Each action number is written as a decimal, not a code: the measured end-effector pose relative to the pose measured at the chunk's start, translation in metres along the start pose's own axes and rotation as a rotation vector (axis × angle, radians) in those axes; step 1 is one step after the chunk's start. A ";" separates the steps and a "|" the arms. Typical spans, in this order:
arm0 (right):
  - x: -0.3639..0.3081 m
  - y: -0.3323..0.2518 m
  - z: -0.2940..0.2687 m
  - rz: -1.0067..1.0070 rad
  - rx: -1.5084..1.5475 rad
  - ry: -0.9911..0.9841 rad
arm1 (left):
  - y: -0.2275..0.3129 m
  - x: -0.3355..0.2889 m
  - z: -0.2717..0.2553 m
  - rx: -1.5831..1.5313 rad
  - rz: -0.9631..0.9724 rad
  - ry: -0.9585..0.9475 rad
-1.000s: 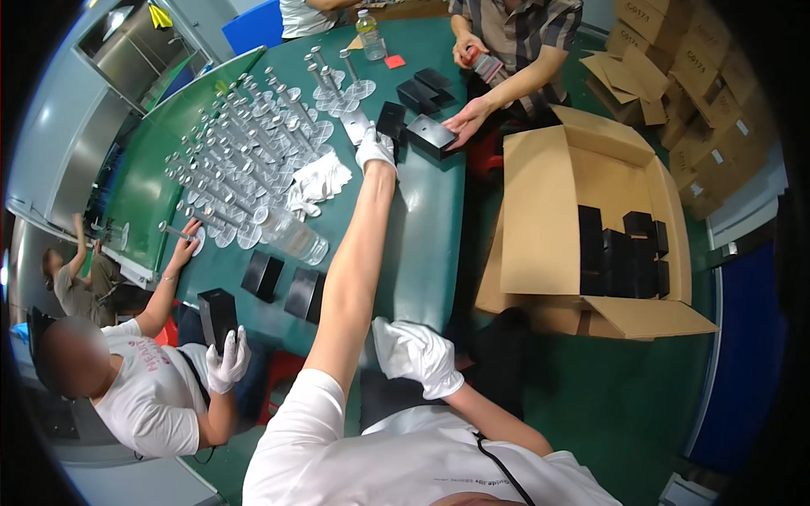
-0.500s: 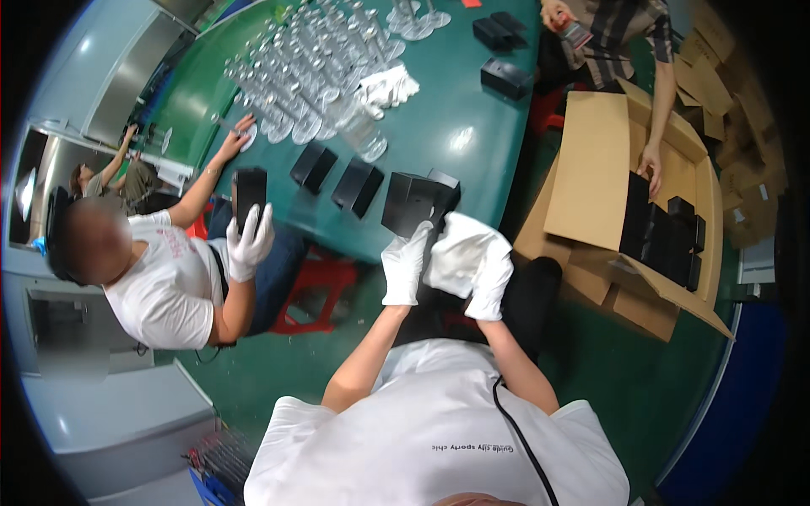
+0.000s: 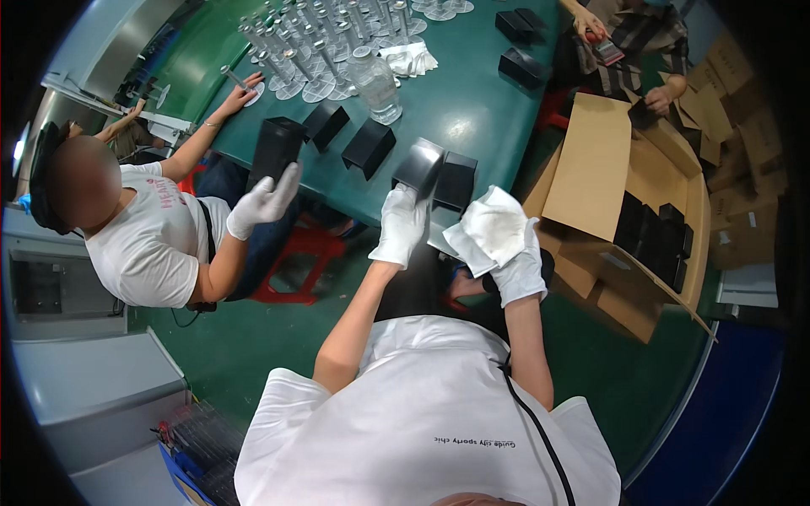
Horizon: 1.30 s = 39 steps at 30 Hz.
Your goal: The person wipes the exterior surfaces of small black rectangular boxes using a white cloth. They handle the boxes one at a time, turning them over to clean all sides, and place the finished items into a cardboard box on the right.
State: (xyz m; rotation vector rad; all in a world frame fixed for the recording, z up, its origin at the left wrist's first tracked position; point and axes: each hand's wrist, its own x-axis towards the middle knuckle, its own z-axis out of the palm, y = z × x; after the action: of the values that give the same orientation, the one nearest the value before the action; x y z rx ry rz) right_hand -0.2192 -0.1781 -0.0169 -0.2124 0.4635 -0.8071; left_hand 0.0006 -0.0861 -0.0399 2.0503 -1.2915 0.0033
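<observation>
My left hand (image 3: 400,226), in a white glove, grips a black box (image 3: 419,167) at the near edge of the green table (image 3: 464,110). A second black box (image 3: 455,180) stands right beside it on the table. My right hand (image 3: 516,260), also gloved, holds a folded white cloth (image 3: 487,228) close to the boxes, just off the table's edge.
A seated person on the left holds a black box (image 3: 275,148) in a gloved hand (image 3: 261,202). More black boxes (image 3: 368,148) and several clear bottles (image 3: 337,34) stand on the table. An open cardboard carton (image 3: 650,219) with black boxes sits at the right, near another person.
My left hand has drawn back from the far side of the table to its near edge with a black box. My right hand has come up beside it with the white cloth.
</observation>
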 end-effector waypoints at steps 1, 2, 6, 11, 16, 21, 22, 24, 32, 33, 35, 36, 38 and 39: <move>-0.003 -0.008 0.007 -0.011 0.020 -0.011 | 0.008 0.001 -0.007 -0.016 0.067 -0.023; -0.004 -0.017 0.014 -0.021 0.039 -0.022 | 0.014 0.001 -0.010 -0.044 0.025 -0.052; 0.001 -0.029 0.042 -0.329 -0.267 0.045 | 0.037 0.004 -0.024 -0.056 -0.102 -0.133; 0.018 -0.019 0.083 -0.283 -0.319 -0.250 | 0.029 0.006 0.000 0.074 0.037 0.066; 0.022 -0.009 0.080 0.004 -0.152 -0.316 | 0.038 0.010 -0.021 0.042 0.057 0.214; 0.016 -0.008 0.080 0.186 -0.107 -0.249 | 0.030 0.008 -0.022 -0.054 0.053 0.211; 0.012 -0.009 0.082 0.232 -0.078 -0.204 | 0.032 0.008 -0.023 -0.085 0.061 0.246; 0.009 -0.009 0.085 0.255 -0.097 -0.158 | 0.030 0.004 -0.021 -0.011 -0.005 0.150; -0.004 0.008 0.088 0.323 -0.224 -0.096 | 0.017 -0.019 -0.028 -0.175 -0.042 0.054; -0.007 0.013 0.092 0.319 -0.240 -0.109 | 0.018 -0.023 -0.032 -0.177 -0.051 0.087; -0.013 0.021 0.101 0.307 -0.271 -0.134 | 0.022 -0.034 -0.042 -0.182 -0.068 0.153; -0.013 0.024 0.101 0.313 -0.274 -0.098 | 0.021 -0.035 -0.045 -0.208 -0.080 0.196; -0.015 0.029 0.105 0.327 -0.256 -0.102 | 0.015 -0.042 -0.049 -0.270 -0.107 0.200; -0.015 0.031 0.107 0.332 -0.246 -0.105 | 0.013 -0.043 -0.052 -0.301 -0.118 0.202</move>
State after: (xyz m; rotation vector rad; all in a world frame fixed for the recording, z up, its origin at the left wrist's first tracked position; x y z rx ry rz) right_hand -0.1576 -0.1449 0.0712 -0.3927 0.4832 -0.4105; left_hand -0.0137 -0.0264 -0.0090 1.8135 -0.9812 -0.0346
